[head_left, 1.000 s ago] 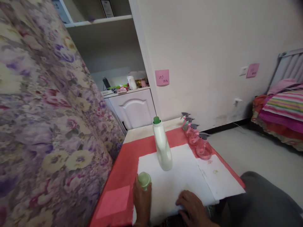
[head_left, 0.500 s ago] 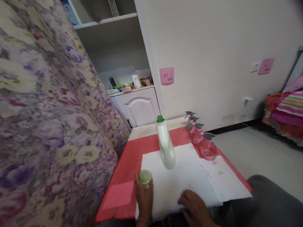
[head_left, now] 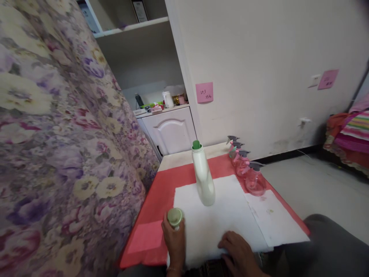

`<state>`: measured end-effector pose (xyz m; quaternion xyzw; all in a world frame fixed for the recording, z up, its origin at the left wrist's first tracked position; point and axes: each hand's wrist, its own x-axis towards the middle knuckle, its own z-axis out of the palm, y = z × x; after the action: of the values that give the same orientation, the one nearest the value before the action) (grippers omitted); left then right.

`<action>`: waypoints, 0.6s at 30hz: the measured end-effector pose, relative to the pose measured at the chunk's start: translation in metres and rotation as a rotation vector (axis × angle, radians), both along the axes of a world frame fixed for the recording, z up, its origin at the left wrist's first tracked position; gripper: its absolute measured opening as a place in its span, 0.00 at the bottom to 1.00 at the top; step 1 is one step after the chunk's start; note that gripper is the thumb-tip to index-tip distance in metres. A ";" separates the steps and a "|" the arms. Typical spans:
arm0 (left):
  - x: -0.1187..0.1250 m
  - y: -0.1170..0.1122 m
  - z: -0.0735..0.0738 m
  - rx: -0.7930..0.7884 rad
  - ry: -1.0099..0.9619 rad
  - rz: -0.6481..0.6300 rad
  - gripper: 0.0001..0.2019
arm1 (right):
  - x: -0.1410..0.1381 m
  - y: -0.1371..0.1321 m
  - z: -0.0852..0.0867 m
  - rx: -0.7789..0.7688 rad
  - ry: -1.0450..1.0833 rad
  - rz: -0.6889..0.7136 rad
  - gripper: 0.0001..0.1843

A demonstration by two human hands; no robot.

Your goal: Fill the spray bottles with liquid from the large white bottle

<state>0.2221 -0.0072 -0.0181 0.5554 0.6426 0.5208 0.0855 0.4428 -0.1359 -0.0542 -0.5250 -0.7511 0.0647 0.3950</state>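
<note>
A pale green bottle cap [head_left: 174, 217] is held in my left hand [head_left: 176, 240], whose fingers wrap round its sides at the left edge of a white sheet [head_left: 219, 219]. The cap's round face is turned up. Beyond it a pale green detergent bottle [head_left: 203, 177] stands upright on the sheet, uncapped, its green pour spout [head_left: 196, 145] showing at the neck. My right hand [head_left: 239, 248] rests on the near edge of the sheet, holding nothing, its fingers loosely bent and the thumb apart.
Several pink spray bottles [head_left: 255, 182] with grey heads stand in a row along the table's right side. Under the sheet lies a red cloth [head_left: 161, 192]. A floral curtain [head_left: 86, 173] hangs close on the left; a white cabinet [head_left: 173, 129] stands behind the table.
My left hand has moved slightly left with the cap, away from the bottle. The view has shifted a little; the bottle and my right hand stay in place.
</note>
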 end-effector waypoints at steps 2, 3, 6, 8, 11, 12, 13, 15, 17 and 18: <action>0.001 0.000 0.000 -0.013 0.027 -0.007 0.31 | 0.000 0.000 0.000 -0.009 0.004 -0.005 0.19; 0.001 0.000 0.001 -0.017 0.042 -0.012 0.31 | 0.000 0.000 -0.001 -0.010 0.005 -0.007 0.19; 0.001 0.000 0.000 -0.028 0.077 -0.025 0.31 | 0.000 0.000 -0.003 -0.008 0.007 -0.010 0.19; 0.001 0.000 -0.001 -0.040 0.095 -0.033 0.31 | 0.000 0.000 -0.004 -0.004 0.006 -0.007 0.20; 0.002 0.000 -0.002 -0.063 0.121 -0.043 0.31 | 0.000 0.000 -0.004 -0.004 0.005 -0.005 0.19; 0.003 0.000 -0.002 -0.071 0.129 -0.046 0.31 | 0.000 -0.001 -0.004 -0.003 0.008 -0.006 0.19; 0.003 0.000 -0.002 -0.078 0.137 -0.049 0.31 | 0.000 -0.001 -0.004 0.000 0.012 -0.008 0.19; 0.004 -0.001 -0.001 -0.088 0.151 -0.055 0.30 | 0.000 -0.001 -0.004 0.012 0.020 -0.008 0.19; 0.005 -0.001 0.000 -0.093 0.162 -0.060 0.30 | 0.000 -0.001 -0.004 0.021 0.022 -0.008 0.19; 0.005 -0.001 0.000 -0.095 0.167 -0.062 0.29 | 0.000 -0.001 -0.003 0.023 0.023 -0.006 0.19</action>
<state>0.2271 -0.0084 -0.0177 0.6117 0.6540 0.4390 0.0740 0.4427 -0.1368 -0.0576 -0.5218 -0.7457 0.0610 0.4097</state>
